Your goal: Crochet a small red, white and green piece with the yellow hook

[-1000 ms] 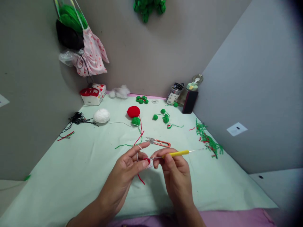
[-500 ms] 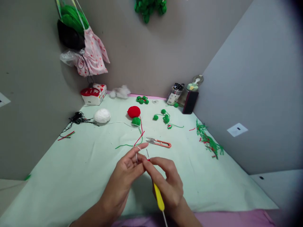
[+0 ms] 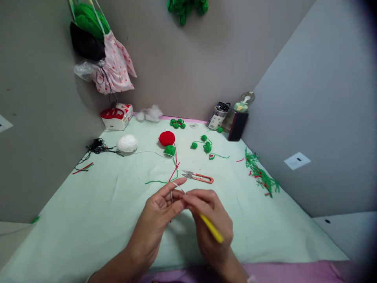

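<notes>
My left hand [image 3: 160,212] and my right hand [image 3: 210,224] meet over the pale green tablecloth [image 3: 88,212]. The right hand is closed on a yellow-handled crochet hook [image 3: 211,228], its metal tip pointing up-left into the left fingers. White yarn is looped over my left index finger, and the left thumb and fingers pinch a tiny crochet piece that is mostly hidden. A red strand [image 3: 176,167] runs from the fingers back to a red yarn ball [image 3: 167,138]. A green yarn ball [image 3: 169,150] sits just in front of the red one.
Orange thread snips [image 3: 198,177] lie just beyond my hands. Further back are a white yarn ball [image 3: 127,143], small green crochet pieces [image 3: 203,145], a red-and-white box [image 3: 116,117], a cup of tools [image 3: 218,115] and a bottle [image 3: 240,114]. Yarn scraps [image 3: 260,175] lie at the right.
My right hand turned the hook from pointing right, then handle toward me, to slanting down-right now. The left hand stayed nearly still, pinching the piece.
</notes>
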`<state>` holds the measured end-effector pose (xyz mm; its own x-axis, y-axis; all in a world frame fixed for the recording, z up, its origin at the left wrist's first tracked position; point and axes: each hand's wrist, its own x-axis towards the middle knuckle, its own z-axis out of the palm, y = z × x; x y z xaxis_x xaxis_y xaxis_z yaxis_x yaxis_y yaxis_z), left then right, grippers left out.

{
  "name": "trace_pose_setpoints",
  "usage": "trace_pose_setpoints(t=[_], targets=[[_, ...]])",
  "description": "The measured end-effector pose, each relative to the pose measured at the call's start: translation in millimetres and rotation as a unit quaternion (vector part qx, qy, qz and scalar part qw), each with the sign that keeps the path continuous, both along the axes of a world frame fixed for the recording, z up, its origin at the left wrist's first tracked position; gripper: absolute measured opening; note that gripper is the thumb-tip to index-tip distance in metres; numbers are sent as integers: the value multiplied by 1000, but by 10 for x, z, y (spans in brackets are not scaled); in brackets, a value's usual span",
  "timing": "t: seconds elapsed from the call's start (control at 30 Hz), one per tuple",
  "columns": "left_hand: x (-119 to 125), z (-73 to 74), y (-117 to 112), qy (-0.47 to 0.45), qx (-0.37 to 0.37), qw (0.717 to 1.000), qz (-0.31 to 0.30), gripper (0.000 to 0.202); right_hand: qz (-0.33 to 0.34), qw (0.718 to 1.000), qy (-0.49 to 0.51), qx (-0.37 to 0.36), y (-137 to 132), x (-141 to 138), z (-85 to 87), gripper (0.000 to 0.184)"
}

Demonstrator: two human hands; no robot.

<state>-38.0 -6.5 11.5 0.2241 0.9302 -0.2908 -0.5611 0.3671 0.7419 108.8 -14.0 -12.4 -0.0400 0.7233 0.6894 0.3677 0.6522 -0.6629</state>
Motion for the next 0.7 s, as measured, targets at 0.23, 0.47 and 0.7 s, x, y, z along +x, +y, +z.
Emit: trace_pose_setpoints(t=[0.23,0.47,0.7], targets=[[-49,-28,74,-80,-60,995,-6,34,2,983,161,-84,48,65,42,23],[-23,15,8,26,23,999,-14,48,71,969,191,-141,111,21,58,16],[-58,59,4,39,10,999,-7,41,113,930,281,-205,94,67,70,23]])
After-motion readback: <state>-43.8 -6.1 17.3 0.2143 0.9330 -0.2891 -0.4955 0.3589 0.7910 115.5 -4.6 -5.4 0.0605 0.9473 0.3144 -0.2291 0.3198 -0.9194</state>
